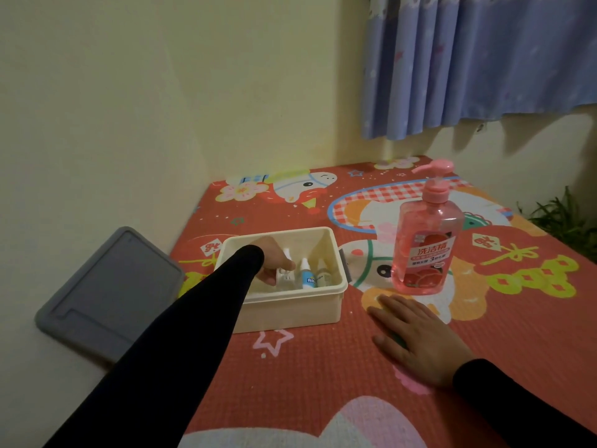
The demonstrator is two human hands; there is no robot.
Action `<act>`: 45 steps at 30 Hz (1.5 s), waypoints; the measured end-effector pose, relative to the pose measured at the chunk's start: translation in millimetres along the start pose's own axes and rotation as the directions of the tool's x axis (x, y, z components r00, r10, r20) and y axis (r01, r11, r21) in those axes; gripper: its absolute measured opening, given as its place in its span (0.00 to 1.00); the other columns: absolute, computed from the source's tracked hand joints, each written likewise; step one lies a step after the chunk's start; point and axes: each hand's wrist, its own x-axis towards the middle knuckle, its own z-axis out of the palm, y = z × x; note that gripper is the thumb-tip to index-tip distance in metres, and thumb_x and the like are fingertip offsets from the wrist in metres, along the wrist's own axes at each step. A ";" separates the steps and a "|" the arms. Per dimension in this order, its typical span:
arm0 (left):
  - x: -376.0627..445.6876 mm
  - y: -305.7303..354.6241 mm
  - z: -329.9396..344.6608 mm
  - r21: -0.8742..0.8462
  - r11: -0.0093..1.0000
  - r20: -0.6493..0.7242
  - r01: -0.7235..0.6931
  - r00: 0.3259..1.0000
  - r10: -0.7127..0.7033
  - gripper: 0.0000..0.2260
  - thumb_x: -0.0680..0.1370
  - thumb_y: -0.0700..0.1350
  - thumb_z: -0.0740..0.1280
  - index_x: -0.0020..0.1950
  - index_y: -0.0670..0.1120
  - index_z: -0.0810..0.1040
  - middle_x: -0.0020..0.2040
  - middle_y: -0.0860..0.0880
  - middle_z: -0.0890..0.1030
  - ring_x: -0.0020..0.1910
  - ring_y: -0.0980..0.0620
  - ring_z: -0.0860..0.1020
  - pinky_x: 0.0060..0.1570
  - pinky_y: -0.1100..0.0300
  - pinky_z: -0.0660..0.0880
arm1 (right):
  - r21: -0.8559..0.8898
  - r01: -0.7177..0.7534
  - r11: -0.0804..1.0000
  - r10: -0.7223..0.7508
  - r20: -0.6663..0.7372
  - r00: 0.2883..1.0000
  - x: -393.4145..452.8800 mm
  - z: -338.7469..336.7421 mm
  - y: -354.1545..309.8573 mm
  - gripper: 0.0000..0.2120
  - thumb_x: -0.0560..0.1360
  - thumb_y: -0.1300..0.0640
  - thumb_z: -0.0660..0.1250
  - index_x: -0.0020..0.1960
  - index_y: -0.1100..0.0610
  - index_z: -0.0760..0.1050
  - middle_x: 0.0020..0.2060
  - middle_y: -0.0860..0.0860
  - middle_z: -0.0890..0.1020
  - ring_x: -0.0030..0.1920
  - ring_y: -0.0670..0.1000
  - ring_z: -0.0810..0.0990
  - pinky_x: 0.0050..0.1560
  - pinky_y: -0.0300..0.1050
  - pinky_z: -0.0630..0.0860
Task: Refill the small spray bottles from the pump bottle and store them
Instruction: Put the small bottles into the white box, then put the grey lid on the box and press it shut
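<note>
A cream plastic box (290, 305) stands on the red patterned mat. Three small spray bottles stand inside it: a clear one (285, 275), a blue-labelled one (307, 276) and a pale greenish one (323, 275). My left hand (273, 260) reaches into the box and its fingers and thumb curl round the clear bottle. To the right of the box stands a tall pink pump bottle (426, 240) with a red label. My right hand (416, 334) lies flat on the mat in front of the pump bottle, fingers spread, holding nothing.
A grey lid (106, 292) leans against the wall left of the mat (323, 367). The cream wall runs along the left and back. A blue curtain (468, 59) hangs at the back right, and green leaves (565, 218) show at the mat's right edge.
</note>
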 end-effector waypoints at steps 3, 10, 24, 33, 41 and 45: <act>2.3 -1.8 5.4 0.041 0.999 0.014 0.027 1.000 -0.027 0.10 0.76 0.43 0.71 0.42 0.38 0.74 0.34 0.42 0.76 0.29 0.47 0.76 0.46 0.51 0.80 | -0.005 -0.003 1.000 0.003 -0.011 1.000 0.0 2.0 0.9 0.36 0.71 0.28 0.30 0.77 0.37 0.43 0.79 0.43 0.47 0.78 0.45 0.42 0.75 0.46 0.37; 3.5 -2.0 9.9 0.091 0.995 -0.006 0.039 0.999 -0.038 0.11 0.76 0.44 0.71 0.41 0.38 0.73 0.33 0.41 0.75 0.29 0.46 0.76 0.41 0.52 0.80 | 0.001 -0.001 1.000 0.001 -0.010 1.000 1.1 3.6 2.9 0.37 0.70 0.27 0.28 0.77 0.37 0.42 0.79 0.43 0.46 0.78 0.45 0.42 0.75 0.46 0.37; -30.8 -0.9 -5.4 0.249 0.940 -0.207 -0.235 0.935 0.288 0.13 0.78 0.54 0.64 0.44 0.44 0.75 0.42 0.46 0.75 0.39 0.47 0.73 0.41 0.55 0.69 | -0.032 0.002 0.999 -0.001 0.020 1.000 1.4 0.9 3.1 0.30 0.77 0.32 0.39 0.78 0.39 0.44 0.79 0.45 0.47 0.78 0.46 0.43 0.77 0.49 0.40; -82.5 -33.5 -24.1 0.348 0.872 -0.384 -0.344 0.797 0.467 0.21 0.80 0.56 0.61 0.66 0.44 0.73 0.60 0.45 0.78 0.56 0.48 0.75 0.50 0.59 0.68 | -0.129 0.029 0.991 -0.021 0.066 0.998 0.1 1.3 -1.3 0.32 0.77 0.35 0.36 0.79 0.45 0.41 0.79 0.51 0.45 0.79 0.53 0.42 0.78 0.52 0.42; -127.2 -85.1 -30.0 0.300 0.906 -0.583 -0.299 0.694 0.422 0.17 0.79 0.51 0.63 0.65 0.43 0.76 0.63 0.45 0.78 0.60 0.46 0.75 0.55 0.57 0.69 | -0.021 -0.015 1.000 0.015 -0.008 1.000 -9.1 -6.0 -23.0 0.29 0.80 0.36 0.44 0.78 0.44 0.48 0.79 0.50 0.50 0.79 0.50 0.48 0.77 0.48 0.45; -143.6 -116.8 -29.4 0.201 0.969 -0.706 -0.141 0.665 0.243 0.12 0.77 0.50 0.63 0.46 0.41 0.77 0.47 0.40 0.81 0.41 0.44 0.76 0.36 0.55 0.68 | 0.020 -0.013 1.000 0.015 -0.109 0.994 -9.7 -19.2 -32.3 0.29 0.80 0.37 0.46 0.78 0.46 0.52 0.79 0.51 0.52 0.79 0.50 0.49 0.77 0.47 0.47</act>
